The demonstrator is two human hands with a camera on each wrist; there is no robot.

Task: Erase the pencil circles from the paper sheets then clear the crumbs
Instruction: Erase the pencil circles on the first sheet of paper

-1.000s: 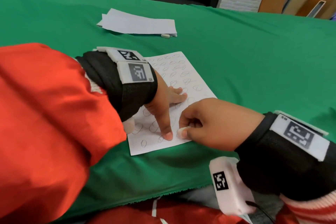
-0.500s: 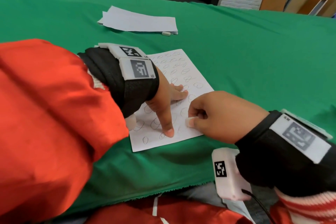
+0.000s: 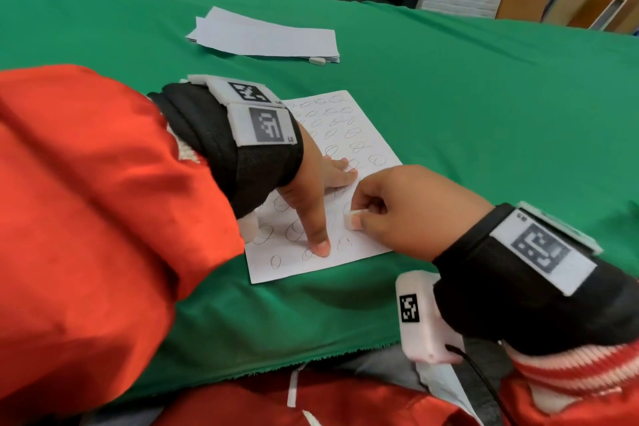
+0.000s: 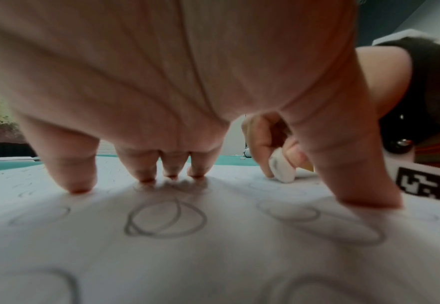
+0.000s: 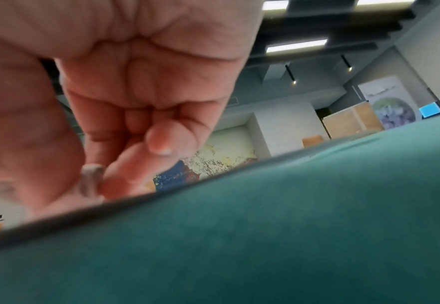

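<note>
Over the last second we see the right hand point(image 3: 411, 207) travel up the sheet point(image 3: 371, 149), away from its near edge and toward its middle. It pinches the small white eraser point(image 3: 352, 219) between thumb and fingertips, the eraser's lower edge on the paper in the left wrist view.

Left hand point(image 3: 316, 190) has not shifted: fingers spread, straight index fingertip pressed down close to the sheet's near edge, the others planted further in, pinning the paper to the green tablecloth point(image 3: 484, 97).

Below the eraser, by the near right corner, only faint broken strokes point(image 3: 345, 241) remain, so we judge that patch mostly rubbed out. Many pencil circles point(image 3: 359, 147) toward the far edge are whole, as are those along the near left side.

We judge the erasing early on this sheet. Crumbs too small to make out. A paper stack point(image 3: 266, 36) with a second eraser point(image 3: 317, 61) waits toward the table's far edge.
</note>
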